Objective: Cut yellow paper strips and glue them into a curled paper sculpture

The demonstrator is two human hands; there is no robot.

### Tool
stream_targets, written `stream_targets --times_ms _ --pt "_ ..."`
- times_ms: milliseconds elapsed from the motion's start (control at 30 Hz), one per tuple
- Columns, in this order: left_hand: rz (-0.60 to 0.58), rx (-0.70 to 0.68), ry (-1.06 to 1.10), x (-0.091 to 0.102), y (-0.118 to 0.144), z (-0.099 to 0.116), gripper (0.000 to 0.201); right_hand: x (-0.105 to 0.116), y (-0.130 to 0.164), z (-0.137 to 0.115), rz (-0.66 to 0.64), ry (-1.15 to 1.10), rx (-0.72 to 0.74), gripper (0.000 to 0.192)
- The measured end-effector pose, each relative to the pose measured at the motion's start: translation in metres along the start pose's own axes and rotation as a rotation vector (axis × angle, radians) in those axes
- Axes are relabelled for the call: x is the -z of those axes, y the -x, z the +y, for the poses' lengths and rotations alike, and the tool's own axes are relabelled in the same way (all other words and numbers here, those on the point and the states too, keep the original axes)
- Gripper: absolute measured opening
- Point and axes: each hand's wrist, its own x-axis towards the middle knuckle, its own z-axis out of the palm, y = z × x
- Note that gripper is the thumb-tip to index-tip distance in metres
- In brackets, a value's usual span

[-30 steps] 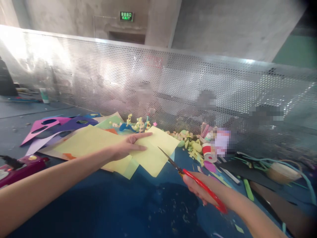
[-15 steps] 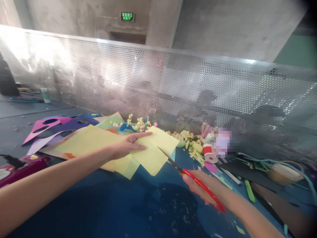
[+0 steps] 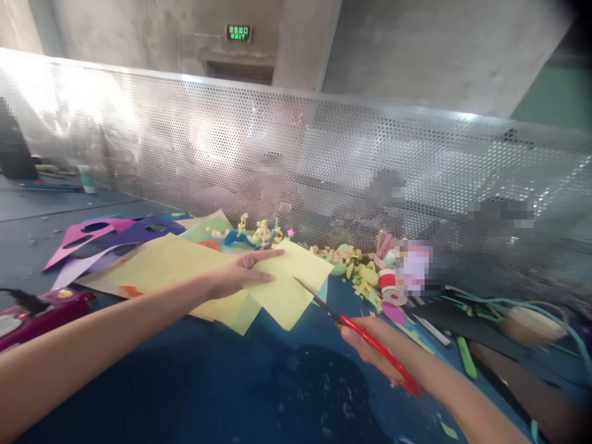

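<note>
My left hand [image 3: 247, 270] grips a pale yellow sheet of paper [image 3: 289, 302] by its left side, thumb and forefinger lying along the top face. The fingers beneath the sheet are hidden. Wrapped round the red handles of a pair of scissors [image 3: 370, 339], my right hand [image 3: 370, 354] is at the right of the sheet. The dark blades point up and left, and their tips reach over the sheet near its right edge. The blades look close together. More yellow sheets [image 3: 161, 265] lie under and behind my left forearm.
Pink and purple cut sheets [image 3: 87, 237] lie at the left, above a magenta power strip [image 3: 41, 314]. Yellow and green scraps [image 3: 358, 268] and a red-and-white roll [image 3: 391, 285] line the perforated metal panel [image 3: 208, 148]. A green knife [image 3: 467, 357] lies at the right.
Both hands, the sheet and the scissors stay nearly in place. Only a very slight shift of the view shows.
</note>
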Motion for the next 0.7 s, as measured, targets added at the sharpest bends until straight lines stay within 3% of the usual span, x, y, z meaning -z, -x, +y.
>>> stream_targets --times_ms 267,467,633,700 --pt "-0.010 0.001 0.000 0.001 0.000 0.000 0.060 -0.002 -0.004 0.009 0.032 -0.019 0.000 0.051" --pt "-0.057 0.036 0.033 0.006 -0.001 0.001 0.060 0.002 0.005 -0.002 -0.036 -0.097 -0.173 0.044" --pt "-0.107 0.027 0.065 0.007 -0.001 -0.001 0.058 0.005 0.015 0.002 -0.144 -0.107 0.037 0.049" --pt "-0.135 0.021 0.059 0.006 -0.001 -0.001 0.061 0.004 0.015 0.007 -0.157 -0.113 0.055 0.050"
